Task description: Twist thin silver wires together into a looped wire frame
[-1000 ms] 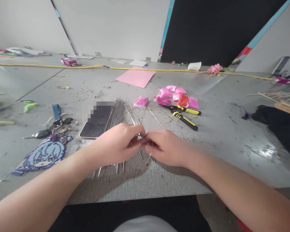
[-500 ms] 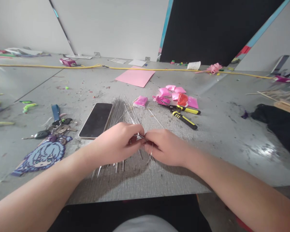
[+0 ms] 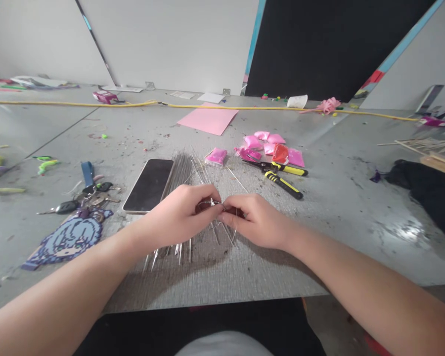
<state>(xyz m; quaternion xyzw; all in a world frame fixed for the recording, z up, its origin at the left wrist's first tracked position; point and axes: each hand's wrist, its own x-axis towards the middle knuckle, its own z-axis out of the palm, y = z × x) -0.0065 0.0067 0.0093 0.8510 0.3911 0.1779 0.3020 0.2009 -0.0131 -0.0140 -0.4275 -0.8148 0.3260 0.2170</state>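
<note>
My left hand (image 3: pixel 189 213) and my right hand (image 3: pixel 255 220) meet over the middle of the table, fingertips pinched close together. Between them they grip a thin silvery wire (image 3: pixel 212 202), bent and partly twisted, with loose ends hanging below my right fingers. The exact shape of the wire inside my fingers is hidden. Under and behind my left hand lies a bundle of straight wires (image 3: pixel 180 170), several ends poking out towards me. A smartphone (image 3: pixel 150 185) with a dark screen lies left of the bundle. Pliers (image 3: pixel 282 180) with yellow and black handles rest open beyond my right hand.
Pink packets (image 3: pixel 254 142) and a red packet (image 3: pixel 280 154) lie behind the pliers. Keys (image 3: pixel 96 198) with a blue pixel-style charm (image 3: pixel 68 237) sit at left. A pink sheet (image 3: pixel 209 118), a yellow cord (image 3: pixel 215 106) and a white cup (image 3: pixel 297 101) are farther back; black cloth (image 3: pixel 426 190) is at right.
Both hands have turned slightly at the fingertips, and more of the bent wire shows between them. The loose wire ends below my right fingers have shifted. Everything else lies as before.
</note>
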